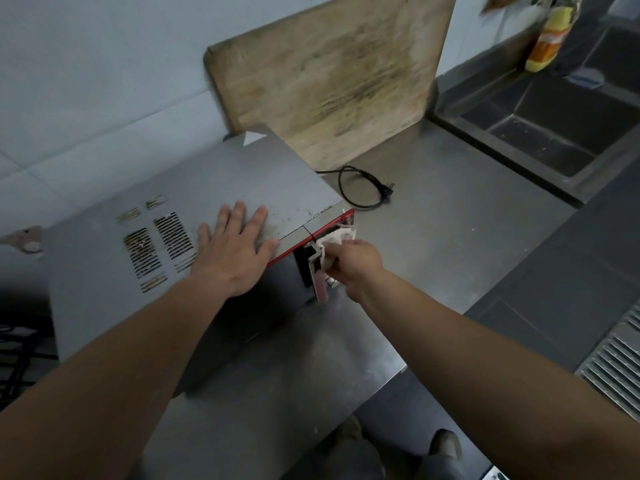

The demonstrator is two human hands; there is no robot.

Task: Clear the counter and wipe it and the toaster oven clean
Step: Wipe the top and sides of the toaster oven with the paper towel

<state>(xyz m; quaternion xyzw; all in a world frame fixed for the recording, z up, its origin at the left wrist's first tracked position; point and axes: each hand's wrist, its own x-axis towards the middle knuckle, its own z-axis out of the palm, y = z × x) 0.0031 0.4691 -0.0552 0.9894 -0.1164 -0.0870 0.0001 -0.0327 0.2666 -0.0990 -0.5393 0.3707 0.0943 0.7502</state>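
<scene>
**A working kitchen, plain and well used**

The place is a kitchen — most likely a commercial or back-of-house one. A long stainless steel counter (450,216) runs along a wall of pale tiles (86,98), and a deep steel sink (540,133) is set into it at the far right. A large wooden cutting board (329,74), stained dark from use, leans upright against the wall. A grey toaster oven (194,202) with a red front edge stands on the counter, its black power cord (356,188) lying unplugged beside it. A yellow-orange bottle (547,39) stands by the sink — blurred, its label unreadable.
</scene>
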